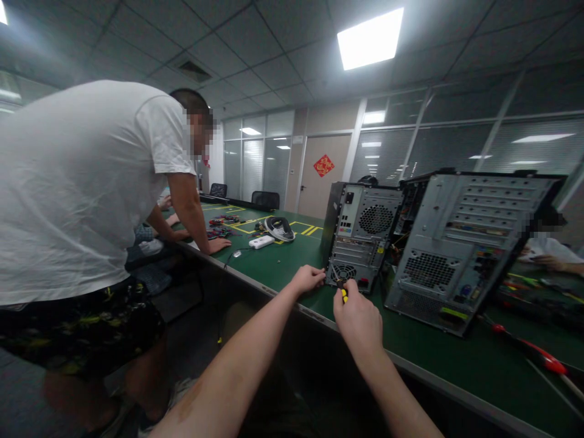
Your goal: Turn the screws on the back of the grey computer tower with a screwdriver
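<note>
A computer tower (360, 234) stands upright on the green table (283, 267), its back panel facing me. My right hand (358, 319) is closed around a screwdriver with a yellow and black handle (344, 295), whose tip points at the lower part of that back panel near the small fan grille. My left hand (308, 278) rests against the tower's lower left corner, fingers curled on the case edge. A second, larger computer case (460, 246) leans tilted just to the right.
A person in a white shirt (86, 182) leans on the table at the left, one hand (219, 244) flat on it. Further along the table lie a white power strip (261, 242), a headset-like object (279, 229) and small tools. A red-handled tool (533, 353) lies at the right. Another person (554, 252) sits far right.
</note>
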